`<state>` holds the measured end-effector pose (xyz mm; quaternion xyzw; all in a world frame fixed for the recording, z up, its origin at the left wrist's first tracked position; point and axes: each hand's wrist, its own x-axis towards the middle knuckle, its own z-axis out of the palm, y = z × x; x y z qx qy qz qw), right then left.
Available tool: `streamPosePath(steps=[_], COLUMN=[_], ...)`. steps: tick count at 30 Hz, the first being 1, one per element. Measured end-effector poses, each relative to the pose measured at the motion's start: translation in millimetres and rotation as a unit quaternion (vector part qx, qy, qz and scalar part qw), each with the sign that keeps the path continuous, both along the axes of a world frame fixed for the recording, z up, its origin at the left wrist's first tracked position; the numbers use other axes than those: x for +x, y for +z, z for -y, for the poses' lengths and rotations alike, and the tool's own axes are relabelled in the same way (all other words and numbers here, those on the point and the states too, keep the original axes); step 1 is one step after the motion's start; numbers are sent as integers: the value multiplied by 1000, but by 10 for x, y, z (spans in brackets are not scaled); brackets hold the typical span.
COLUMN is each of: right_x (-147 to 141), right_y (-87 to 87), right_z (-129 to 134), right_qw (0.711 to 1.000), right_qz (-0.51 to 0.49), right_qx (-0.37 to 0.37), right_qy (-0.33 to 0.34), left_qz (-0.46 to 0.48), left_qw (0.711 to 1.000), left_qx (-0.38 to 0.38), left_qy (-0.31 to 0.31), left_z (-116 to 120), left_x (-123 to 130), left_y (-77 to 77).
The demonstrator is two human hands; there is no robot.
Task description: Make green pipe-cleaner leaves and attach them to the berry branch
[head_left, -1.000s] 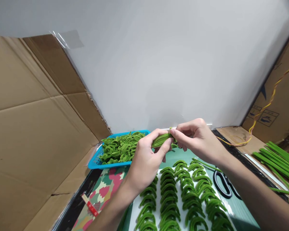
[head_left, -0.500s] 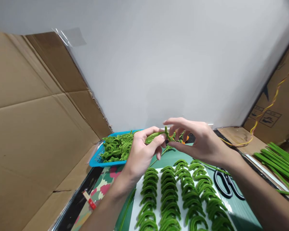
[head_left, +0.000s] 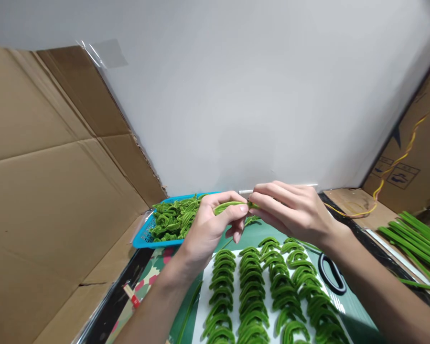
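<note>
Between the thumb and fingers of my left hand (head_left: 217, 217) is a bent green pipe cleaner (head_left: 229, 205), its loop lying across the palm side. My right hand (head_left: 294, 205) pinches the end of the same piece, fingers pressed together against the left fingertips. The pinched end is mostly hidden by the fingers. Below both hands, rows of curved green pipe-cleaner pieces (head_left: 252, 291) lie on a white sheet (head_left: 204, 306). Scissors with dark handles (head_left: 338, 286) lie under my right forearm, partly covered by it.
A blue basket (head_left: 139, 241) heaped with green pipe-cleaner pieces (head_left: 174, 217) stands at the back left. Straight green pipe cleaners (head_left: 415, 239) lie at the right. Cardboard (head_left: 57, 191) walls the left side, and a yellow twisted wire (head_left: 381, 184) hangs at right.
My right hand's spread fingers have closed on the pipe cleaner's end, and the upright tip seen before is now covered. My left hand keeps its hold in nearly the same place.
</note>
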<state>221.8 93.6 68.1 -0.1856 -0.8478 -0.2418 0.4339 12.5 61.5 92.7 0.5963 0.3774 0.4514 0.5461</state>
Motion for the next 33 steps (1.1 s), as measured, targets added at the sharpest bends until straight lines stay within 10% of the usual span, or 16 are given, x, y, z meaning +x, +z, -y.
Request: streamPosePath(steps=[18, 29, 33], right_x=[-94, -279, -244], right_y=[-67, -49, -59], right_z=[28, 183, 120], right_qw=[992, 921, 936], right_qz=[-73, -253, -216], right_qx=[-77, -244, -224], right_qy=[68, 171, 164], left_qz=[32, 57, 46], left_qw=[992, 997, 997], left_qx=[-69, 31, 19], left_qy=[-103, -46, -58], left_z=[34, 76, 36], left_x=[-4, 61, 38], left_y=[23, -40, -28])
